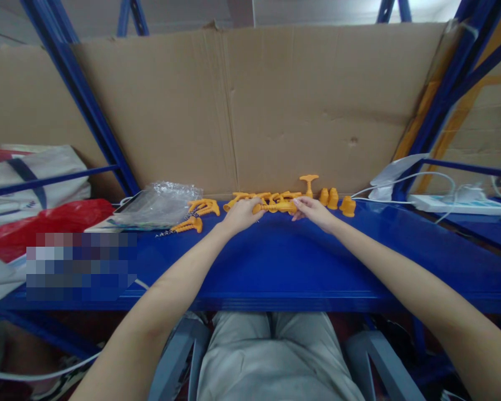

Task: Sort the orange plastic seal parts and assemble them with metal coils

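Above the far part of the blue shelf, my left hand is closed around the left end of an orange plastic piece, which lies roughly level. My right hand pinches at its right end; the fingertips partly hide that end. Just behind the hands, several more orange plastic parts lie in a row against the cardboard. To the left are an orange part and another orange part, with a thin dark chain beside them. A T-shaped orange part stands upright behind my right hand.
Several short orange caps stand on the right. A clear plastic bag lies on the left near a red bag. A white power strip with cables sits far right. Cardboard walls off the back of the blue shelf.
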The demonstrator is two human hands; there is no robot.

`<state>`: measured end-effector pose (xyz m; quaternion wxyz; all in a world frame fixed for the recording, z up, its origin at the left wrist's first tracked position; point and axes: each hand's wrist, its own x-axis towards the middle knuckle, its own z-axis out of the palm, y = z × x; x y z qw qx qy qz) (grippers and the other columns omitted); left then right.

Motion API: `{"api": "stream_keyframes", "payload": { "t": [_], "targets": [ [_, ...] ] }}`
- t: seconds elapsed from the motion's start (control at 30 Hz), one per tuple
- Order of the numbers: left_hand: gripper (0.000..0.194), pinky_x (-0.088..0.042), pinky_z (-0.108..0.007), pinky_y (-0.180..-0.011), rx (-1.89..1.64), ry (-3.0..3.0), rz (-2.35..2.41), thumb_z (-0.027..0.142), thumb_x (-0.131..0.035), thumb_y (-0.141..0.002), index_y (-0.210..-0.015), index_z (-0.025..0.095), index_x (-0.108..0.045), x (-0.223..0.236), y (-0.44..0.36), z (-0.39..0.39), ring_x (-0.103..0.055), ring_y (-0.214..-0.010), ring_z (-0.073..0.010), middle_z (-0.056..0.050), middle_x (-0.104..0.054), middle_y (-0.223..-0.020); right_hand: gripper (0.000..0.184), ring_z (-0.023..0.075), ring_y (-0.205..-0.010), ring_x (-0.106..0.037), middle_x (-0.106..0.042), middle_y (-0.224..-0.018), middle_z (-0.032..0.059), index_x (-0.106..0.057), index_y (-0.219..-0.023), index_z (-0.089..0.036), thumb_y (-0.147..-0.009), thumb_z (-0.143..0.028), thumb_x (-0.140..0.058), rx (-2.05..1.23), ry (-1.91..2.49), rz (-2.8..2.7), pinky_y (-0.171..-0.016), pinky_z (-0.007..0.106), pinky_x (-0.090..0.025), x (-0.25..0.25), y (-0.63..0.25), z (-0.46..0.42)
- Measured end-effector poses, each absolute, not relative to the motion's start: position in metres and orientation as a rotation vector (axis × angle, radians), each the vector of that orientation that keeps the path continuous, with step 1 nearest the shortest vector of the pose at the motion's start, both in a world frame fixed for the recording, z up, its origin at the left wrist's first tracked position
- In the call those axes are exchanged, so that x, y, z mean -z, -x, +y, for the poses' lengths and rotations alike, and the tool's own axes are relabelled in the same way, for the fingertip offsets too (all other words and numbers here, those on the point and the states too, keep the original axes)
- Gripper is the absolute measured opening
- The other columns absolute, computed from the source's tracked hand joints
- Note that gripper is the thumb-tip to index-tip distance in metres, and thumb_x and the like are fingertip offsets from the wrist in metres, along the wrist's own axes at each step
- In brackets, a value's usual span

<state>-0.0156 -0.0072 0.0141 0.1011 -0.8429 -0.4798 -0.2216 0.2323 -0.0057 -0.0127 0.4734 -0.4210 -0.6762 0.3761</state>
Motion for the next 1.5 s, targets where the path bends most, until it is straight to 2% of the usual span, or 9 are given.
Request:
{"api": "stream_keyframes", "payload": {
  "t": [0.17, 0.47, 0.6, 0.77, 0.97, 1.13, 1.3, 1.37, 1.5],
  "targets": [
    [0.024, -0.051, -0.028, -0.083, 0.634, 2.473, -1.450, 0.031, -0.053, -0.092, -0.107, 0.021, -0.068, -0.016, 0.014, -0.010, -0.070, -0.098, -0.0224, -0.005, -0.075, -0.099, 0.047, 0.0169, -0.068, -0.071, -0.070, -0.081, -0.0008, -0.060, -0.110, -0.022, -0.074, -0.043, -0.081, -0.913, 0.971, -1.780, -0.075, 0.039, -0.062, 0.006, -0.242, -0.009],
    [0.021, -0.050, -0.029, -0.085, 0.715, 2.477, -1.400, 0.026, -0.055, -0.091, -0.105, 0.018, -0.067, -0.019, 0.010, -0.014, -0.070, -0.099, -0.0224, -0.007, -0.075, -0.101, 0.064, 0.0179, -0.054, -0.065, -0.069, -0.066, 0.0103, -0.057, -0.067, -0.019, -0.084, -0.080, -0.047, -0.955, 1.203, -1.738, -0.063, 0.038, -0.058, -0.002, -0.233, -0.018],
    [0.020, -0.051, -0.029, -0.084, 0.731, 2.484, -1.478, 0.026, -0.056, -0.091, -0.106, 0.019, -0.067, -0.021, 0.009, -0.015, -0.070, -0.099, -0.0230, -0.007, -0.075, -0.098, 0.056, 0.0189, -0.058, -0.068, -0.074, -0.080, 0.0129, -0.064, -0.084, -0.017, -0.089, -0.071, -0.050, -1.000, 1.198, -1.676, -0.062, 0.037, -0.057, -0.003, -0.231, -0.018],
    [0.020, -0.051, -0.029, -0.083, 0.781, 2.468, -1.494, 0.030, -0.059, -0.091, -0.106, 0.017, -0.066, -0.019, 0.011, -0.012, -0.070, -0.098, -0.0237, -0.007, -0.075, -0.098, 0.044, 0.0138, -0.061, -0.069, -0.076, -0.093, 0.0050, -0.057, -0.123, -0.022, -0.084, -0.036, -0.073, -1.027, 1.091, -1.643, -0.061, 0.027, -0.055, -0.004, -0.232, -0.022],
    [0.021, -0.050, -0.029, -0.078, 0.940, 2.477, -1.336, 0.037, -0.063, -0.089, -0.098, 0.018, -0.065, -0.010, 0.013, -0.003, -0.071, -0.090, -0.0231, -0.007, -0.074, -0.091, 0.023, 0.0110, -0.053, -0.065, -0.074, -0.074, 0.0024, -0.061, -0.099, -0.019, -0.087, -0.036, -0.071, -1.050, 1.073, -1.598, -0.052, 0.022, -0.048, -0.006, -0.230, -0.024],
    [0.020, -0.049, -0.028, -0.072, 0.952, 2.482, -1.290, 0.038, -0.061, -0.089, -0.091, 0.018, -0.065, -0.004, 0.012, 0.001, -0.070, -0.083, -0.0225, -0.007, -0.073, -0.086, 0.034, 0.0103, -0.048, -0.061, -0.070, -0.065, 0.0038, -0.057, -0.075, -0.018, -0.088, -0.048, -0.067, -1.031, 1.104, -1.599, -0.048, 0.022, -0.044, -0.008, -0.229, -0.023],
    [0.022, -0.049, -0.026, -0.072, 0.976, 2.450, -1.300, 0.039, -0.062, -0.089, -0.092, 0.018, -0.065, -0.005, 0.012, 0.002, -0.069, -0.082, -0.0211, -0.006, -0.073, -0.085, 0.031, 0.0122, -0.054, -0.065, -0.073, -0.083, 0.0049, -0.062, -0.098, -0.019, -0.084, -0.045, -0.071, -0.954, 1.081, -1.652, -0.050, 0.024, -0.048, -0.002, -0.232, -0.018],
    [0.023, -0.049, -0.026, -0.073, 0.994, 2.434, -1.306, 0.040, -0.063, -0.088, -0.094, 0.018, -0.065, -0.006, 0.013, 0.002, -0.070, -0.084, -0.0211, -0.006, -0.074, -0.086, 0.043, 0.0129, -0.059, -0.067, -0.073, -0.090, 0.0034, -0.060, -0.112, -0.021, -0.077, -0.040, -0.078, -0.904, 1.010, -1.695, -0.055, 0.025, -0.051, 0.000, -0.234, -0.015],
    [0.023, -0.050, -0.027, -0.075, 0.987, 2.429, -1.289, 0.039, -0.063, -0.089, -0.096, 0.018, -0.066, -0.007, 0.012, 0.000, -0.070, -0.086, -0.0217, -0.007, -0.074, -0.088, 0.043, 0.0137, -0.059, -0.066, -0.072, -0.083, 0.0018, -0.061, -0.103, -0.021, -0.074, -0.047, -0.079, -0.842, 0.952, -1.731, -0.059, 0.029, -0.054, 0.002, -0.236, -0.014]
  ]
}}
